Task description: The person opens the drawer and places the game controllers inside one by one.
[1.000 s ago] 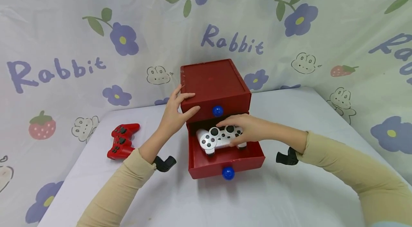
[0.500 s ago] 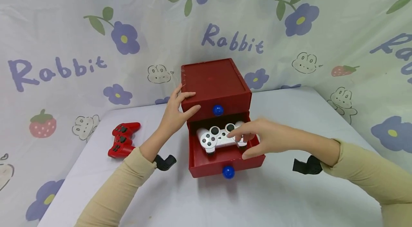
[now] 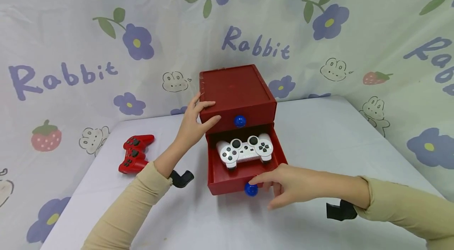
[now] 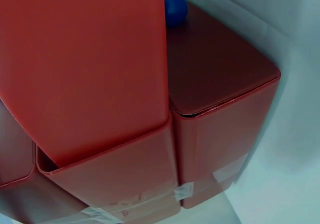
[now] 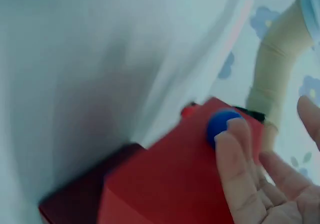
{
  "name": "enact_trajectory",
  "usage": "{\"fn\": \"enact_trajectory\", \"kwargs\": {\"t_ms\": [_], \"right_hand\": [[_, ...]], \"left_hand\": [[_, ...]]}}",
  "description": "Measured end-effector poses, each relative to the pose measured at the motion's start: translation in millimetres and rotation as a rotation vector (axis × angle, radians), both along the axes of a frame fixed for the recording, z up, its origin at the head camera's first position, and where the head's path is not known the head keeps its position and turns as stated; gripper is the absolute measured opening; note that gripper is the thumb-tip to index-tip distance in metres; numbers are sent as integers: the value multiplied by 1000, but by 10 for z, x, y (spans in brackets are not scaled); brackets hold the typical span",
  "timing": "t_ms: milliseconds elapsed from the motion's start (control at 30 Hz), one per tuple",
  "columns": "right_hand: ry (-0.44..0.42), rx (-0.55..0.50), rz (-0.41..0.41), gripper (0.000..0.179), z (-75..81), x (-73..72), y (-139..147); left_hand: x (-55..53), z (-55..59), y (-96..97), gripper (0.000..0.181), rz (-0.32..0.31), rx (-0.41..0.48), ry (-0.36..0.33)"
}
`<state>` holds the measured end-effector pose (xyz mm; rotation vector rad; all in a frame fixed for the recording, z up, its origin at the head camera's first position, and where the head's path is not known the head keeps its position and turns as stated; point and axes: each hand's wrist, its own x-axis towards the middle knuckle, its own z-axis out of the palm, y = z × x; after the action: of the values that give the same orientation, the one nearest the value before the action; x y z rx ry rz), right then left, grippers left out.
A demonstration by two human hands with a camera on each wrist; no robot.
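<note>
A red drawer cabinet (image 3: 234, 88) stands at the middle of the table, its drawer (image 3: 227, 179) below the top one pulled out. Inside that drawer lies a white game controller (image 3: 244, 150). My left hand (image 3: 193, 124) rests on the cabinet's upper left edge, fingers spread and thumb toward the front. The right hand (image 3: 289, 185) is at the pulled-out drawer's blue knob (image 3: 251, 189); its fingertips reach the knob (image 5: 220, 125) while the thumb stays apart. Fingers of this hand are loosely bent and not closed around the knob. The left wrist view shows the drawer's side (image 4: 90, 69) without the hand.
A red game controller (image 3: 134, 153) lies on the white table at left, partly behind the left forearm. The top drawer, with its blue knob (image 3: 240, 121), is closed. Another closed drawer (image 4: 220, 59) appears in the left wrist view. A patterned curtain (image 3: 170, 25) hangs behind.
My right hand has let go of the white controller, drawn back to the right, then come down to the pulled-out drawer's knob. The left hand stays in place.
</note>
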<state>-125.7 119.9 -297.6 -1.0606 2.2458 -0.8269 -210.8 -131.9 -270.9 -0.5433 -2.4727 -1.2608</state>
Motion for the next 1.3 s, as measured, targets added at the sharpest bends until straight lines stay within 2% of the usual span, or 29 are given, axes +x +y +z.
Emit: {"fn": "enact_trajectory", "kwargs": {"t_ms": [233,467,733,1300], "right_hand": [[57,1,-42,49,-226,4,-168],[200,-69,-85,32,-351,14,-278],[259,-100,-120,28,-369,-59,-314],[275,-110,-172,26,-376,-320,-375]], "left_hand": [[-6,-14,2,37,8,-1,18],[3,-21,3,37,1,4,24],[-8,-11,-11,37,-3,5,16],[-18,-25,-15,37,2,1,5]]}}
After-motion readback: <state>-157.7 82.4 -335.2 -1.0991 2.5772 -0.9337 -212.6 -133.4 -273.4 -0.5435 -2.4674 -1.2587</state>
